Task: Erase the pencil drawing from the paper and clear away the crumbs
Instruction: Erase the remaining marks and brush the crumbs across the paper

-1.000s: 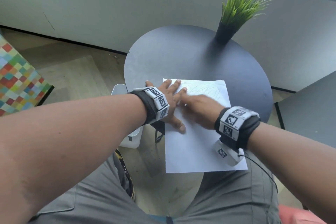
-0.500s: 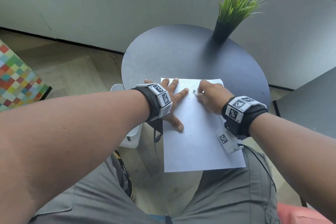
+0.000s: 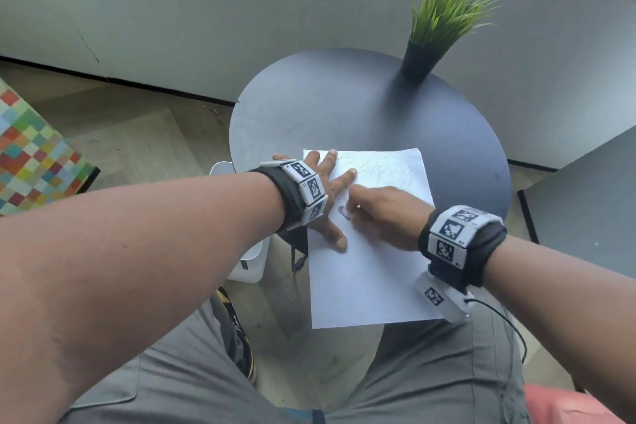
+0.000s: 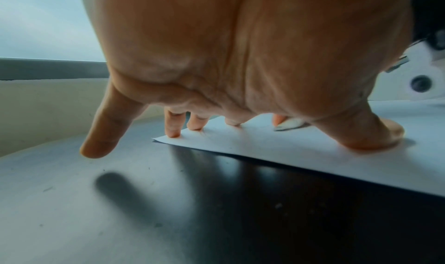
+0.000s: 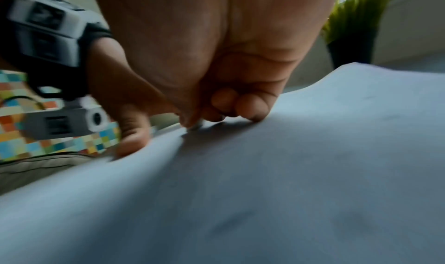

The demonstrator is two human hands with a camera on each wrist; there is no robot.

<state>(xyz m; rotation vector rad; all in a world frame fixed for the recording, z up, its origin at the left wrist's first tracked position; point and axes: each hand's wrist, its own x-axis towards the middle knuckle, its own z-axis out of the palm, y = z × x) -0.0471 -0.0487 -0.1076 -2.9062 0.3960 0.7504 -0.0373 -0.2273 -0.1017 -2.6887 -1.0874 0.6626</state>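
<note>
A white paper (image 3: pixel 375 268) lies on the round dark table (image 3: pixel 344 103) and overhangs its near edge. Faint pencil scribbles (image 3: pixel 382 170) cover the paper's far part. My left hand (image 3: pixel 327 194) lies spread flat on the paper's left edge, with its fingers (image 4: pixel 173 129) and thumb pressing down. My right hand (image 3: pixel 364 208) has curled fingers and pinches a small eraser (image 5: pixel 196 126) against the sheet, just right of the left hand. The eraser (image 4: pixel 289 125) shows pale and worn in the left wrist view. The paper (image 5: pixel 301 173) bulges slightly in the right wrist view.
A green potted plant (image 3: pixel 444 21) stands at the table's far right. Below the table's left side sits a white bin (image 3: pixel 246 258). There is a second dark tabletop (image 3: pixel 585 203) at right and a checkered surface (image 3: pixel 31 155) at left. Tiny specks (image 4: pixel 278 205) dot the table.
My right hand rubbed the eraser away to the upper right over the scribbles, then came back left and nearer to me. The left hand stayed pressed on the paper.
</note>
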